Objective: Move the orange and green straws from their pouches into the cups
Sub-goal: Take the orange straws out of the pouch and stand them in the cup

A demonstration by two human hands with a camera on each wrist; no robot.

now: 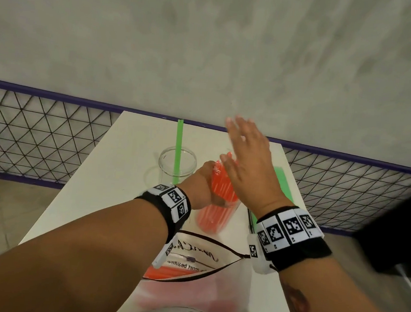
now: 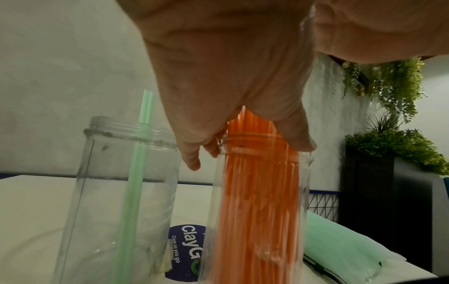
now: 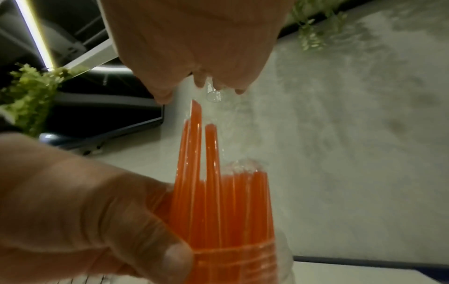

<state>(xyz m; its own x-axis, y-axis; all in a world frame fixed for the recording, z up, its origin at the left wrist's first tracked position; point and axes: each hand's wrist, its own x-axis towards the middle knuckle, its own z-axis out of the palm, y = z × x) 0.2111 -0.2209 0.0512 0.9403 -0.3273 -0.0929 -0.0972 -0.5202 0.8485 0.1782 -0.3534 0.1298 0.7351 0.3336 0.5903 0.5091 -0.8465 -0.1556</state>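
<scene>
Two green straws (image 1: 178, 151) stand in the cup (image 1: 177, 164) beside the orange-filled one (image 1: 215, 214).

Dim wrist views; motion-blurred hands

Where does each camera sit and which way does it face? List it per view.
Head: high, looking down at the white table; both forearms, left hand and right hand show.
Left wrist: low, looking along the left palm at the orange straws in their cup and the green-straw cup.
Right wrist: looking past the right hand's fingertips at the orange straw tips.
All views share the orange straws.
</scene>
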